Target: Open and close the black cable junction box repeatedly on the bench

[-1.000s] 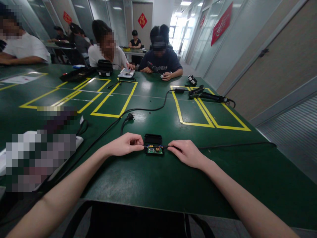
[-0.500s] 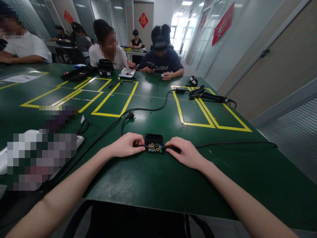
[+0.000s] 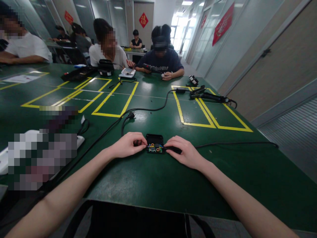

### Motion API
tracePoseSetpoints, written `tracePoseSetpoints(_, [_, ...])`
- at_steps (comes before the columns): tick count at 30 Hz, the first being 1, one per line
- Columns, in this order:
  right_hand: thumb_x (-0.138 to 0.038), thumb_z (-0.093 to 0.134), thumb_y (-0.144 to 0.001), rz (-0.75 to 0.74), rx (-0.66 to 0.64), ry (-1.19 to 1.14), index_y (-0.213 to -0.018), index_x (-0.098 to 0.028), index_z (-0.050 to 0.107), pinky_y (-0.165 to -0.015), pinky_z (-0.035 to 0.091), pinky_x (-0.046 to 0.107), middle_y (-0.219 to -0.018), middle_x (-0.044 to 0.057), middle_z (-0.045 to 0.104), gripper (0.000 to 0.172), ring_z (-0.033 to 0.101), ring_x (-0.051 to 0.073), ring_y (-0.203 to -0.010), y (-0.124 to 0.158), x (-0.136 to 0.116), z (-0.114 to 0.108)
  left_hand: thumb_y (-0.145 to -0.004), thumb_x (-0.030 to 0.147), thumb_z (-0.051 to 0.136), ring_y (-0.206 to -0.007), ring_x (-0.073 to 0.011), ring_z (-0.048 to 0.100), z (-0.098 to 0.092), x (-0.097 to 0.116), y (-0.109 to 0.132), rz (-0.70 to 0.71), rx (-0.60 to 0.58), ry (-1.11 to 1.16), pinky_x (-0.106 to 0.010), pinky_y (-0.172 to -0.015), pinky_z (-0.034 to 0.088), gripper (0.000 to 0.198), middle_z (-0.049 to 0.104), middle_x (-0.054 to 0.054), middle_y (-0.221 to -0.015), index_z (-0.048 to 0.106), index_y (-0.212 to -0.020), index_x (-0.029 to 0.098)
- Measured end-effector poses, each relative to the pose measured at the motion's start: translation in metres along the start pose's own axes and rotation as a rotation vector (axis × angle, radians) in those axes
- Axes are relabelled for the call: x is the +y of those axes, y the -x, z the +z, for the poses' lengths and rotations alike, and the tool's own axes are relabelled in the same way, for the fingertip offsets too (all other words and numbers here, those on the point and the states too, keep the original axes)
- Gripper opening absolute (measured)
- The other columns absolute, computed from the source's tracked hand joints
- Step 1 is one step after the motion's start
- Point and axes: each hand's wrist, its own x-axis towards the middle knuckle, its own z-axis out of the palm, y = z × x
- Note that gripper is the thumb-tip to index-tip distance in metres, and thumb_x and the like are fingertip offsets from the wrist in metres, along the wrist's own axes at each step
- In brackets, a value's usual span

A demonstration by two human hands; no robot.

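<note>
A small black case [image 3: 154, 138] lies with its lid raised on the green table [image 3: 138, 185]. Inside it sits a green circuit board [image 3: 155, 148] with copper-coloured rings and blue and yellow wires. At the case's left end my left hand [image 3: 128, 144] is closed, thumb and fingertips pinched at the wire end; what lies between them is too small to make out. My right hand [image 3: 184, 150] is closed round a black cable [image 3: 175, 149] at the case's right end. That cable runs off to the right behind the hand.
A black plug [image 3: 131, 115] and a long cord [image 3: 106, 130] lie beyond my left hand. A black tool [image 3: 210, 96] rests at the back right, near yellow tape outlines. Several people sit across the table. A white object stands at the left.
My left fingertips have shifted slightly right, closer against the case. My right hand has barely moved. Across the table, the person in the dark shirt has shifted the dark tool.
</note>
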Motion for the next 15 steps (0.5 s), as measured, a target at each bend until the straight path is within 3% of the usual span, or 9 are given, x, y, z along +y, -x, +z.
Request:
tracePoseSetpoints(5, [-0.021, 0.061, -0.101, -0.016, -0.038, -0.004, -0.104, -0.022, 0.074, -0.083, 0.059, 0.035, -0.103, 0.008, 0.074, 0.013, 0.070, 0.021, -0.095, 0.000, 0.002, 0.000, -0.087, 0.017, 0.062, -0.069, -0.0120, 0.057, 0.004, -0.002, 0.000, 0.021, -0.015, 0.027, -0.023, -0.065, 0.044, 0.009, 0.063, -0.002, -0.083, 0.066, -0.079, 0.016])
tracePoseSetpoints(10, [-0.017, 0.055, -0.101, -0.071, -0.077, 0.104, -0.090, -0.021, 0.072, -0.077, 0.056, 0.036, -0.100, 0.009, 0.074, 0.020, 0.068, 0.022, -0.089, -0.004, -0.008, -0.001, -0.086, 0.014, 0.059, -0.074, -0.0139, 0.058, 0.006, 0.002, 0.000, 0.026, -0.026, -0.088, -0.024, -0.068, 0.045, 0.009, 0.062, -0.001, -0.084, 0.064, -0.080, 0.017])
tracePoseSetpoints(15, [-0.018, 0.056, -0.097, 0.056, -0.042, 0.132, -0.095, -0.023, 0.074, -0.082, 0.057, 0.041, -0.103, 0.008, 0.076, 0.019, 0.070, 0.024, -0.091, -0.004, -0.014, 0.002, -0.086, 0.018, 0.057, -0.077, -0.0162, 0.061, 0.009, 0.004, 0.000, 0.014, -0.012, -0.218, -0.027, -0.070, 0.047, 0.012, 0.064, -0.002, -0.090, 0.066, -0.092, 0.019])
